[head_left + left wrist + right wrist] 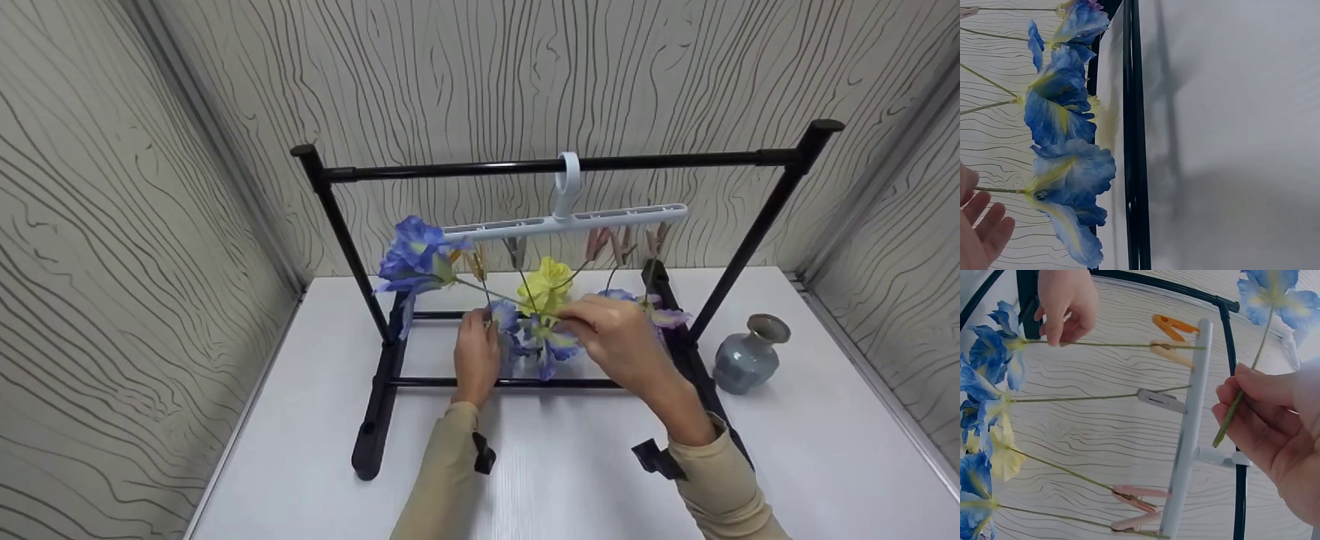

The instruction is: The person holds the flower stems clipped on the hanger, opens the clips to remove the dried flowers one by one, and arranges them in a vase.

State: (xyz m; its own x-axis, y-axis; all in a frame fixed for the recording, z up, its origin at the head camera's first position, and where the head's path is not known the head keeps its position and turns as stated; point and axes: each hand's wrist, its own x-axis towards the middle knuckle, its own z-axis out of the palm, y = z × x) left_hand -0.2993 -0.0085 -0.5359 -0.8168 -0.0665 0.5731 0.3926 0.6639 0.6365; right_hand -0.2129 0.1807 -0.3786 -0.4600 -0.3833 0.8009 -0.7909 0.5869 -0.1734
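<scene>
My right hand [626, 341] pinches the green stem of a blue artificial iris [412, 259], whose bloom points left; the cut end of its stem [1234, 410] shows past the fingers. Lower and to the left, my left hand [476, 352] pinches the stem of another blue iris [1072, 174], which hangs upside down. A beige clothespin [1171, 354] grips that stem's upper end. The pale blue clip hanger [615, 219] carries more upside-down flowers, among them a yellow flower [546, 285] and a pink-purple one [667, 318]. An orange clothespin [1174, 327] at the hanger's end holds no stem.
A black rack [465, 170] stands on the white table [300, 420], and the hanger hooks over its top bar. To the right of the rack stands a blue-grey vase [746, 360]. Wood-grain panels [480, 75] enclose the table behind and at both sides.
</scene>
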